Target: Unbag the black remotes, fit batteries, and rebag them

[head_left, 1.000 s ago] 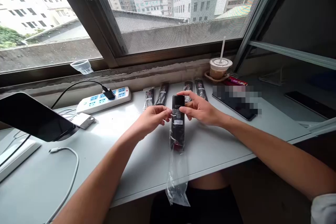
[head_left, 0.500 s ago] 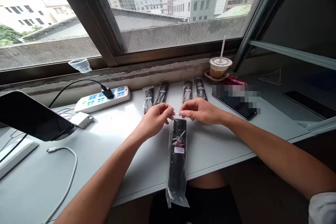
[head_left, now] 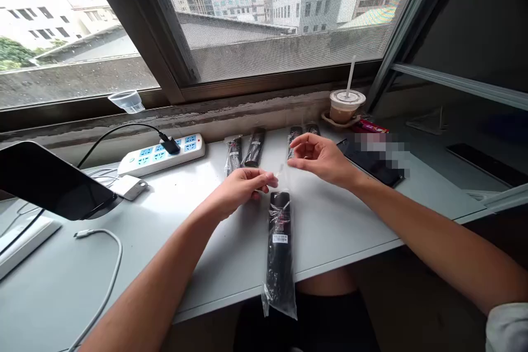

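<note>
A clear plastic bag (head_left: 279, 308) with a long black item (head_left: 280, 258) inside lies across the desk's front edge, its lower end jutting past it. A white label shows on the item; its kind is unclear. My left hand (head_left: 247, 188) pinches the bag's mouth at the left, thumb against fingers. Just right of the mouth and a little higher, my right hand (head_left: 322, 159) hovers with thumb and forefinger apart, nothing visible between them. Behind the hands lie several similar bagged black items (head_left: 254, 147), two partly covered by my right hand.
A white power strip (head_left: 163, 154) with a black plug stands at the back left. On the left are a tilted dark tablet (head_left: 53, 181) and a white cable (head_left: 117, 264). At right sit a lidded cup (head_left: 344, 107) with a straw and a dark phone (head_left: 371, 165).
My right hand has let go of the bag's mouth and moved up and right, its fingers parting. The left hand keeps its pinch, slightly lower. The bag has shifted slightly.
</note>
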Available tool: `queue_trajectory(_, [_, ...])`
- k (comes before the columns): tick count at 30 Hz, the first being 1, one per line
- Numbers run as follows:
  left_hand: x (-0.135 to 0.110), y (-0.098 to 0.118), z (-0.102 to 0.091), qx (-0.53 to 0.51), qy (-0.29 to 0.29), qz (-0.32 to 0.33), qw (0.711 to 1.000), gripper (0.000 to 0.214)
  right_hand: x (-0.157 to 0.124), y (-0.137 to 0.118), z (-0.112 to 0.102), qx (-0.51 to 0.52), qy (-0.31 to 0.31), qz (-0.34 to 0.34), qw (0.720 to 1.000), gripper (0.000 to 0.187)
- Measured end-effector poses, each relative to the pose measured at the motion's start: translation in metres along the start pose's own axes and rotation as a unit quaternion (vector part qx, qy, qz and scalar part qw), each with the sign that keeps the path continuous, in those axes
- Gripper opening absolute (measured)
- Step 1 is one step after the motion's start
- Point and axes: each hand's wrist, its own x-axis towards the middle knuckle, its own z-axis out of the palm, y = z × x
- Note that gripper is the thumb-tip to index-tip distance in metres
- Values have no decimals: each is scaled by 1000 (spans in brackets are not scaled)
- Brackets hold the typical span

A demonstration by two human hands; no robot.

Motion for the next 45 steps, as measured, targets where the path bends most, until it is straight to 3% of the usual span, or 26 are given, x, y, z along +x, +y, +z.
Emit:
queue_trajectory(3, [1, -1, 0, -29, 39, 5, 999, 41, 2, -1, 0, -3, 12, 57, 998, 37])
queue_trajectory(8, [2, 1, 5, -86, 85, 38, 992, 42, -2, -2, 5, 21, -129, 214, 968, 45])
queue_trajectory(11, [3, 1, 7, -151, 99, 54, 982, 45, -6, -4, 7, 38, -193, 233, 953, 47])
queue_trajectory(18, [4, 0, 11, -197, 112, 67, 972, 43, -8, -12, 5, 54, -257, 224, 939, 47])
queue_trajectory(21, [3, 1, 9, -221, 105, 56, 968, 44, -8, -13, 4, 45, -237, 210, 947, 45])
queue_trajectory(26, [1, 0, 1, -165, -8, -9, 986, 44, -6, -9, 3, 56, -183, 200, 961, 40])
queue_trajectory(33, [4, -7, 0, -113, 39, 57, 991, 39, -7, -10, 3, 62, -175, 215, 959, 44])
queue_trajectory(38, [3, -6, 0, -88, 40, 121, 988, 30, -5, -8, 2, 96, -115, 197, 969, 36])
queue_trajectory(42, [-1, -2, -3, -99, 23, 111, 989, 22, -4, -6, 2, 91, -81, 166, 979, 21])
queue_trajectory(45, [-3, 1, 0, -149, -10, 74, 986, 22, -5, -7, 1, 72, -89, 148, 982, 18])
